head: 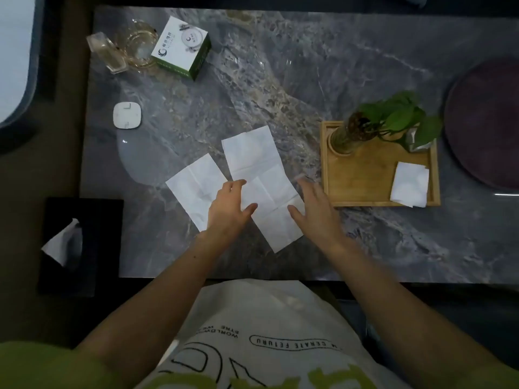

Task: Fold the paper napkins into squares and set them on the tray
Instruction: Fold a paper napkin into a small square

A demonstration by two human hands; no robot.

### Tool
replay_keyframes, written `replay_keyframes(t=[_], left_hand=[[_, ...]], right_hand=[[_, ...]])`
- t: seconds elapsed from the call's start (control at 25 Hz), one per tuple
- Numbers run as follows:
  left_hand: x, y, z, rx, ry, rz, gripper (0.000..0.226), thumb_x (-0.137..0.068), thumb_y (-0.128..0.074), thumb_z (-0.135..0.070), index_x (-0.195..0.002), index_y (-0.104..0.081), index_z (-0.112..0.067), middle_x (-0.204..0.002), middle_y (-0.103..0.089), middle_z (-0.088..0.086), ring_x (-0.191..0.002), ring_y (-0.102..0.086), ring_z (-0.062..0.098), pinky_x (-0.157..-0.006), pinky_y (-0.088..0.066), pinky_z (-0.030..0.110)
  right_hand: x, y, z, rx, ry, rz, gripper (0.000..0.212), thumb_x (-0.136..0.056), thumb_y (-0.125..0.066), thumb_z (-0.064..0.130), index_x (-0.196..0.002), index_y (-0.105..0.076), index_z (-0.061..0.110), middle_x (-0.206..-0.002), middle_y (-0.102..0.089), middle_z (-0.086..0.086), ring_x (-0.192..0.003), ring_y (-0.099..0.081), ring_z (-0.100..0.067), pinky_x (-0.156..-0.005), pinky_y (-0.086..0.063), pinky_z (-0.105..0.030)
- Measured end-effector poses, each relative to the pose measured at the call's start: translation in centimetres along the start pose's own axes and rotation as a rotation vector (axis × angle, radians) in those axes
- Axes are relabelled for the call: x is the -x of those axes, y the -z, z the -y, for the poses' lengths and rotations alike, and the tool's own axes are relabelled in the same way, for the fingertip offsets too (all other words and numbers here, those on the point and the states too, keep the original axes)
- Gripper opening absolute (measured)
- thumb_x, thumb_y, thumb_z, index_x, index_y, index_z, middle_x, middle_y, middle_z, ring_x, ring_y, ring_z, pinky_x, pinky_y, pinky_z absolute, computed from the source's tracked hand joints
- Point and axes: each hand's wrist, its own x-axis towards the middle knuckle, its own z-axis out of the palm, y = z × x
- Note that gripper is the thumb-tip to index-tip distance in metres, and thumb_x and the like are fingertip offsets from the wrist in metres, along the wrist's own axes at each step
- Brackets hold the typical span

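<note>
We see a grey stone table point(309, 66) from above. In the middle lies a long napkin point(252, 158). It is white and opened out flat, with fold lines across it. Just beside it on the left lies a second napkin point(191, 186), also white and flat.

The left hand point(229, 210) is open, with its fingers straight and spread a little. Its fingertips and thumb reach over the left edge of the long napkin. The rest of the hand covers part of the second napkin. The right hand point(316, 210) is open too, with its fingers spread. It is at the right edge of the long napkin, and its thumb is over the paper. Neither hand holds anything. We cannot tell if the hands press on the paper or float just above it.

Near the right hand sits a wooden tray point(362, 181). A folded napkin point(410, 186) lies in its near right corner. It is a small white square, and its near edge lies over the tray's rim. In the far left corner of the tray stands a glass vase point(344, 137) with a green plant point(401, 116) that leans to the right. To the right of the tray is a round dark plate point(486, 122).

By the table's near left corner is a black tissue box point(92, 220) with a white tissue point(63, 242) sticking out. At the far left corner stand a green and white box point(182, 49), a glass dish point(137, 42) and a small glass bottle point(108, 56), close together. Nearer to us, a white square thing point(127, 115) lies flat by itself.
</note>
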Motion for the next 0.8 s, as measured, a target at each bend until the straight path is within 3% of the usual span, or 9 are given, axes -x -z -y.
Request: replay_keyframes(t=[0.56,0.8], left_hand=[[-0.8,-1.5,-0.1,0.087,0.14,0.12,0.068,-0.086,-0.073,-0.035,-0.142,-0.039,-0.019,-0.147,-0.046,0.007,-0.127,-0.052,0.03,-0.106,-0.047,0.05],[-1.0,-1.8,0.3,0.091,0.09,0.089,0.04,-0.09,-0.069,-0.029,-0.125,-0.051,-0.019,-0.127,-0.06,0.006,-0.108,-0.061,0.029,-0.096,-0.053,0.048]], right_hand=[[-0.7,-2.5,-0.1,0.051,-0.182,0.101,0.053,-0.093,-0.063,0.029,-0.139,-0.039,0.015,-0.136,-0.048,-0.013,-0.124,-0.049,-0.029,-0.092,-0.048,-0.042],[-1.6,-2.7,-0.5,0.058,-0.221,0.106,0.043,-0.093,-0.061,0.025,-0.13,-0.045,0.013,-0.13,-0.05,-0.014,-0.117,-0.052,-0.031,-0.086,-0.05,-0.045]])
